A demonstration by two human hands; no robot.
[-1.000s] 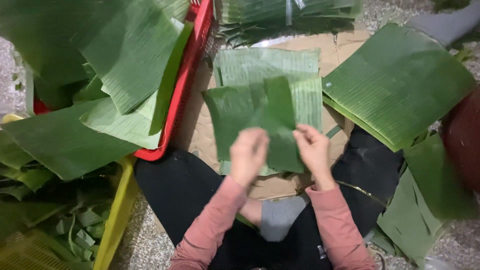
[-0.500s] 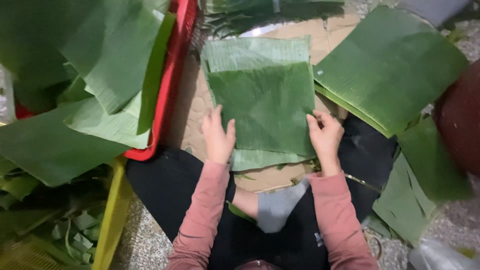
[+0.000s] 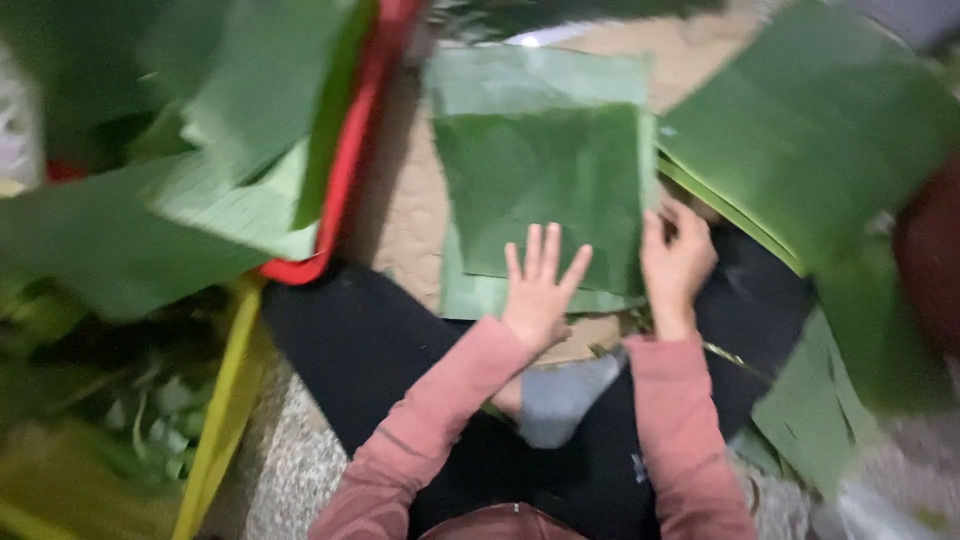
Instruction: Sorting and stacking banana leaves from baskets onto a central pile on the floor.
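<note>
**Both hands flat on the leaf stack**

On the brown cardboard sheet [image 3: 400,215] in front of my crossed legs lies the stack of squared-off green banana-leaf pieces [image 3: 540,190], and both of my hands are on it. My left hand [image 3: 538,290] lies palm down on the near edge of the dark top leaf [image 3: 545,185], fingers spread wide and straight, holding nothing. My right hand [image 3: 675,258] sits at the stack's right edge, fingers loosely curled against the side of the leaves; I cannot tell whether it pinches an edge or only touches it (the view is smeared with motion blur). The top leaf is darker than the paler pieces beneath it, which show along the far side and the near side.

To the left of the cardboard I see the red plastic crate [image 3: 345,170], its rim just beside the sheet, heaped with large uncut green leaves [image 3: 230,150] that spill over the rim. Nearer to me on that side runs a yellow plastic edge [image 3: 225,400]. To the right of the stack, a second pile of broad dark green leaf sheets [image 3: 810,120] lies tilted, its near corner close to my right hand. A smaller green leaf piece [image 3: 810,410] lies beside my right knee.
</note>
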